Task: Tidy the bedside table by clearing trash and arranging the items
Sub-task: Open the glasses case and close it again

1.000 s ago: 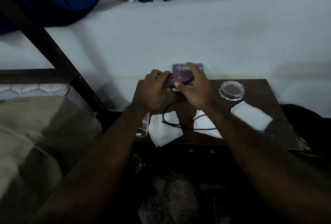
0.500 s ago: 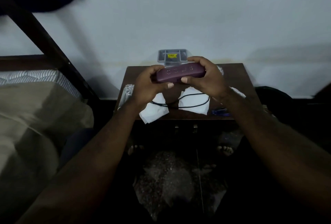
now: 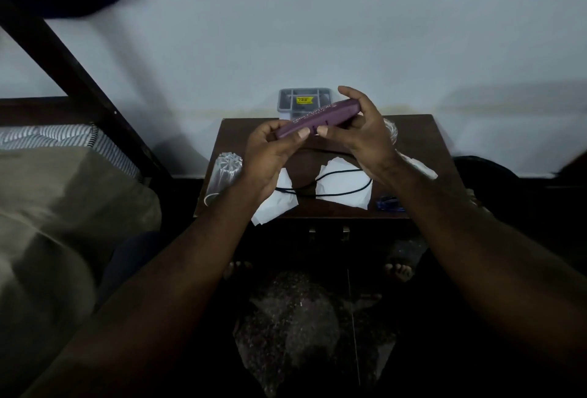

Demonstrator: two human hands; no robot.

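Case [image 3: 317,118] newly aslant (above dark table [image 3: 422,138])

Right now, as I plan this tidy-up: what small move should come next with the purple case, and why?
Probably set the purple case down at the back of the table, beside the grey tray. The left hand and right hand both grip it above the tissues and black cable, so neither can clear those yet.

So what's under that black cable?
The black cable lies across two white paper pieces and bare table. Its left end passes behind the left hand gripping the purple case, hiding that part.
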